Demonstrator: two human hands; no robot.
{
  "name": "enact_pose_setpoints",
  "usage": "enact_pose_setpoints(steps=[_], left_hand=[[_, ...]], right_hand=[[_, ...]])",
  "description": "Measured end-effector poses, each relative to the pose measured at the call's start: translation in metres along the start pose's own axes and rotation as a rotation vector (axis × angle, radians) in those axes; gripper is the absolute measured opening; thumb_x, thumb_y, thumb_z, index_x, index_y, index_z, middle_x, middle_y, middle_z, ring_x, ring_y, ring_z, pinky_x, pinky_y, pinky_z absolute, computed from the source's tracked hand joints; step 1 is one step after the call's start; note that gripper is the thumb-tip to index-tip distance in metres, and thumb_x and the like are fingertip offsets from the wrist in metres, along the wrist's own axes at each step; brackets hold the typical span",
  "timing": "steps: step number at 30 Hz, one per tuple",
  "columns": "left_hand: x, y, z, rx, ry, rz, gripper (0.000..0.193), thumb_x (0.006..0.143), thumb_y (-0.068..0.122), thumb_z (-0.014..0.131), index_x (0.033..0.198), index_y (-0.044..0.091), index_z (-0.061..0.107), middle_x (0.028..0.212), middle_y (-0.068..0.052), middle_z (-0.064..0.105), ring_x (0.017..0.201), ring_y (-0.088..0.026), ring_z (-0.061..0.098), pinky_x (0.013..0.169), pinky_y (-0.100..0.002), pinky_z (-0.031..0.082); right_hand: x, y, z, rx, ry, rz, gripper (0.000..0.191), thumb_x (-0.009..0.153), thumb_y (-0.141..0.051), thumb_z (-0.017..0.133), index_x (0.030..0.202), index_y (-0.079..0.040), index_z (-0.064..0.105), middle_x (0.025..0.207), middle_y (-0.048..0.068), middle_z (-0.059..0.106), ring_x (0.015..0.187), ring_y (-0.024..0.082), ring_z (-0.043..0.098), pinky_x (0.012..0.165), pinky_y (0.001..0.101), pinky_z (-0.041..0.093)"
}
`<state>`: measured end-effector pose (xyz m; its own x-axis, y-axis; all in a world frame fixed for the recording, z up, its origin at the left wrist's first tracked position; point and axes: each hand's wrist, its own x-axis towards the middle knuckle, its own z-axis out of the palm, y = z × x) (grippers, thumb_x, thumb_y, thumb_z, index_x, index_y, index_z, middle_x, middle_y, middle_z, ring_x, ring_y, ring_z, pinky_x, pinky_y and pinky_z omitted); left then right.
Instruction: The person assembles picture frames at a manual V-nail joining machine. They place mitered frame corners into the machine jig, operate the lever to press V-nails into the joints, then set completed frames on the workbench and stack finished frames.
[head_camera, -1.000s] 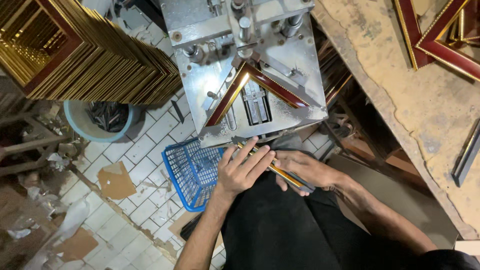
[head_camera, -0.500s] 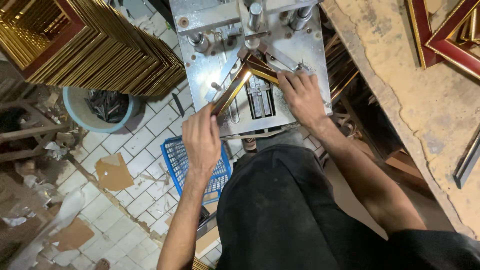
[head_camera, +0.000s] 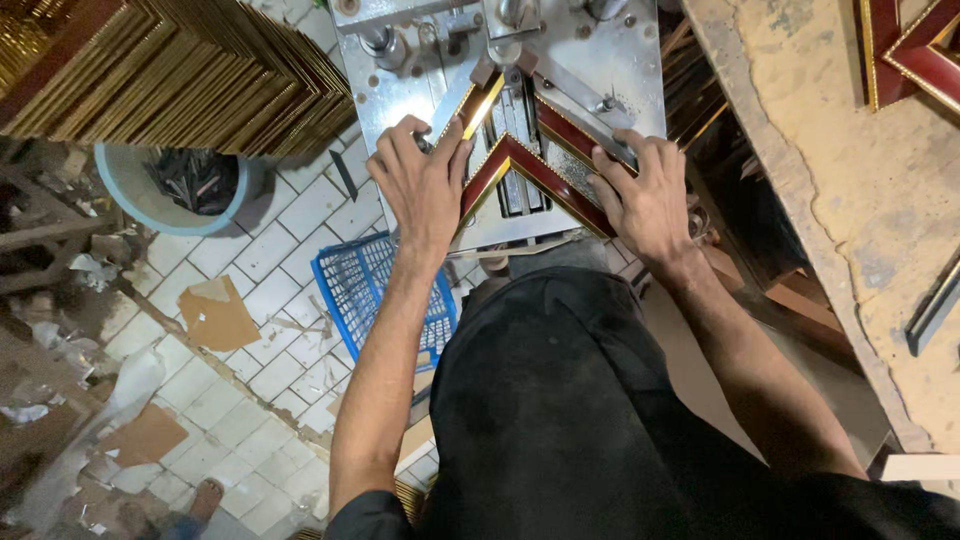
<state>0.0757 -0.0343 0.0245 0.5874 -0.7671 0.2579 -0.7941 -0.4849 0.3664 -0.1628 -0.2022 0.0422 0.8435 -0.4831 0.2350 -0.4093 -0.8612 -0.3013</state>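
A blue basket (head_camera: 385, 290) is seen on the tiled floor, nearer than the metal joining machine (head_camera: 500, 110) and below its left side. On the machine's plate, two red and gold frame mouldings (head_camera: 520, 165) are laid meeting in a mitred corner. The left moulding is pressed down by the left hand (head_camera: 425, 185), fingers spread flat. The right moulding is held by the right hand (head_camera: 650, 195), fingers spread over it. Left of the machine, stacked gilt frames (head_camera: 170, 70) are seen.

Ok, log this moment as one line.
left hand: pressing left frame strip | right hand: pressing right frame strip | strips: mitred corner on metal joining machine
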Motion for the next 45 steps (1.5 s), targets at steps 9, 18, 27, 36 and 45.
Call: enact_pose_setpoints(steps=[9,18,27,36,45], left_hand=[[0.005,0.001,0.008,-0.101,0.010,-0.075,0.032,0.097,0.034,0.077,0.127,0.024,0.076,0.110,-0.001,0.055,0.110,-0.024,0.045,0.092,-0.045,0.029],[0.019,0.006,0.006,0.024,0.107,0.032,0.030,0.097,0.034,0.076,0.126,0.024,0.077,0.115,-0.005,0.057,0.118,-0.026,0.044,0.095,-0.049,0.029],[-0.030,0.018,0.008,-0.157,-0.182,0.622,0.039,0.091,0.034,0.074,0.126,0.017,0.073,0.134,-0.002,0.064,0.136,-0.025,0.053,0.106,-0.043,0.047],[-0.086,-0.029,-0.021,-0.012,0.020,0.170,0.030,0.095,0.037,0.082,0.115,0.014,0.081,0.116,0.004,0.069,0.104,-0.020,0.056,0.086,-0.040,0.037],[0.007,-0.013,0.033,-0.154,0.151,-0.063,0.024,0.091,0.036,0.081,0.109,0.020,0.082,0.105,0.001,0.057,0.110,-0.022,0.044,0.091,-0.044,0.030]], right_hand=[[0.052,0.004,0.035,-0.059,0.008,0.026,0.033,0.110,-0.035,0.077,0.140,-0.023,0.073,0.135,0.011,0.051,0.119,0.029,0.040,0.097,0.0458,0.030],[0.054,0.001,0.041,-0.079,0.105,0.034,0.034,0.100,-0.036,0.081,0.132,-0.026,0.078,0.135,0.009,0.052,0.124,0.031,0.040,0.100,0.0495,0.031],[0.041,-0.035,0.023,-0.353,0.156,-0.143,0.013,0.090,-0.023,0.076,0.101,-0.015,0.078,0.136,0.003,0.060,0.133,0.027,0.049,0.101,0.0472,0.034],[0.015,-0.012,-0.005,-0.067,-0.108,-0.149,0.030,0.110,-0.021,0.076,0.139,-0.012,0.077,0.127,0.008,0.062,0.108,0.027,0.052,0.095,0.0390,0.044],[0.070,0.000,0.044,-0.008,0.216,0.000,0.031,0.094,-0.032,0.088,0.121,-0.016,0.082,0.121,0.008,0.058,0.118,0.024,0.045,0.093,0.0405,0.032]])
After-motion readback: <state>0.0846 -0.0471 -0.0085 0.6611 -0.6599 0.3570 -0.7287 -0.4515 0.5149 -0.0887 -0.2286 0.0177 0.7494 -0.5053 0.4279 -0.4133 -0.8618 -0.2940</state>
